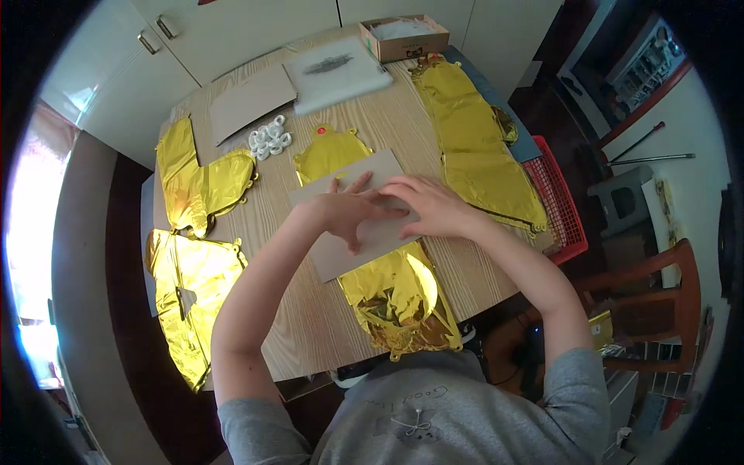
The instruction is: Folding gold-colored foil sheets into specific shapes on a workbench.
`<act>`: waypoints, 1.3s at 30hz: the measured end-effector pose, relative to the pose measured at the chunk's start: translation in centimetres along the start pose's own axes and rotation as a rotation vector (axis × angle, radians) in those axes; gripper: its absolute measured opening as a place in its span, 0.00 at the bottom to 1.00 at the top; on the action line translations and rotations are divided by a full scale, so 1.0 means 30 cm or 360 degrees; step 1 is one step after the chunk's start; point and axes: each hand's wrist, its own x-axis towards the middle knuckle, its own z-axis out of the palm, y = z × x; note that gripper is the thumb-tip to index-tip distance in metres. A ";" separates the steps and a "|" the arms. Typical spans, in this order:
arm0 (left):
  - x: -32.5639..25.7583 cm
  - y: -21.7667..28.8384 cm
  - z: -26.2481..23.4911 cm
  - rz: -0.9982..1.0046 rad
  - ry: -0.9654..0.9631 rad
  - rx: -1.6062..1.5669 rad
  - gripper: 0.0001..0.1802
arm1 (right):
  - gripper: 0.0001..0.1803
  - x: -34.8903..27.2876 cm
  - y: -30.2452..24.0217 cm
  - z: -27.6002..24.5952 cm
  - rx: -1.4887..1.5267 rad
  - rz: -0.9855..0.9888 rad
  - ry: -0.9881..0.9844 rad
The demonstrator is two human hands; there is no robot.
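A grey-brown cardboard sheet [350, 249] lies across a flat gold foil balloon [391, 294] in the middle of the wooden table [310, 310]. The balloon's top [329, 151], with a red dot, sticks out beyond the sheet's far edge. My left hand [345, 213] presses flat on the cardboard, fingers spread. My right hand [430, 208] lies palm down beside it, its fingertips touching the left hand's fingers. Neither hand grips anything.
More gold foil balloons lie at the left [198, 182], the lower left [190, 298] and the right [477, 147]. A pile of white plastic rings [269, 139], another cardboard sheet [248, 105], a clear bag [337, 71] and an open cardboard box [403, 37] sit farther back. A red crate [562, 209] and a wooden chair [659, 294] stand to the right.
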 end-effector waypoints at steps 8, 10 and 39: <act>-0.001 0.008 0.000 0.0006 0.0012 -0.0014 0.61 | 0.53 0.042 0.012 0.020 0.0108 0.0085 -0.0200; -0.001 0.000 0.010 0.0002 0.0014 -0.0035 0.61 | 0.54 0.051 0.004 0.013 0.0099 0.0098 -0.0244; -0.009 0.002 0.009 0.0050 0.0050 -0.0026 0.63 | 0.59 -0.338 -0.198 -0.049 -0.0120 -0.0487 -0.0678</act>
